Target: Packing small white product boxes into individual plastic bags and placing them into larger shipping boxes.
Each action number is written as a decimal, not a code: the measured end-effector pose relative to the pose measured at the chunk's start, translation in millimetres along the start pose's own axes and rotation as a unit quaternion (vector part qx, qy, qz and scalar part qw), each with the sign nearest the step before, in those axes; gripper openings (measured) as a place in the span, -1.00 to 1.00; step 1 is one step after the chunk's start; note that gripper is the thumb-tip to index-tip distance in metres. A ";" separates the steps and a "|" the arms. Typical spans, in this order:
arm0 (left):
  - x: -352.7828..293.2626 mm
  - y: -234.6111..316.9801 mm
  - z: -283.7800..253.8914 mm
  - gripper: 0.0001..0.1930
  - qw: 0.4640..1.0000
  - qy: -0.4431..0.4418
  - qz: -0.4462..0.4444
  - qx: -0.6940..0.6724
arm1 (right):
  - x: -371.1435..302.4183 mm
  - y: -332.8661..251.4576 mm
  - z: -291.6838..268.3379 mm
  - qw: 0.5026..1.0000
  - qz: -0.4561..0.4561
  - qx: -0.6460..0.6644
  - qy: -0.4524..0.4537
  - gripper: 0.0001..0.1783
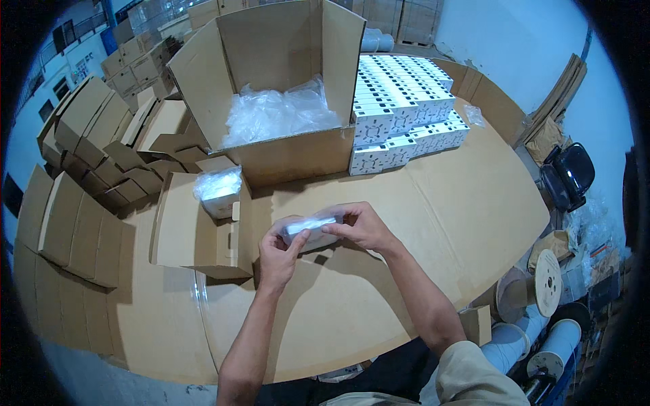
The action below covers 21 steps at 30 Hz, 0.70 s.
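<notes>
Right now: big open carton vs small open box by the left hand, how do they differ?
The big carton stands at the back of the table, flaps up, filled with loose clear plastic bags; the small box lies beside the left hand, lid folded open, holding one bagged white item. The big carton is far larger and deeper. Both are plain brown cardboard, open.

Both forearms were bare up from the left hand [276, 254] and the right hand [363, 229]; a khaki short sleeve [474, 375] covered the right upper arm.

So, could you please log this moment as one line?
hands: left and right hold plastic-wrapped item | left of it: small open carton | behind: big box
</notes>
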<state>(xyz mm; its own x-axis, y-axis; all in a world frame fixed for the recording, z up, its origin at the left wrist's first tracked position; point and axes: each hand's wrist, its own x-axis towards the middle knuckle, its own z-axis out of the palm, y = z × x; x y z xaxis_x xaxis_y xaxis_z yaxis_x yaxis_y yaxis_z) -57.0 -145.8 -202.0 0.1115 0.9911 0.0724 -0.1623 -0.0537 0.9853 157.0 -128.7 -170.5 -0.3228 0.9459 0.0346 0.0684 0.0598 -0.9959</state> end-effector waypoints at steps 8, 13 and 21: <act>2.8 2.4 -3.7 -0.90 0.998 -0.010 0.060 -0.002 | -0.5 -2.2 -8.4 0.999 -0.042 0.013 -0.008 -0.89; -1.6 12.9 1.9 -0.86 0.997 0.073 0.022 0.031 | -1.0 -8.3 -2.9 0.998 -0.033 0.051 -0.002 -0.83; 3.5 3.5 7.6 -0.74 0.991 0.110 0.073 0.001 | 4.9 9.8 -0.8 0.994 -0.080 0.072 0.034 -0.72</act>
<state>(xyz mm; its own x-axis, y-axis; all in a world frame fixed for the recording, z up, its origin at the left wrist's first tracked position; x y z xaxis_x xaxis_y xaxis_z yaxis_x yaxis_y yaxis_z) -49.7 -143.5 -197.1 -0.1297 0.9752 0.1793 -0.1583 -0.1989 0.9672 156.8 -123.2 -180.0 -0.2530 0.9480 0.1933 -0.1157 0.1687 -0.9788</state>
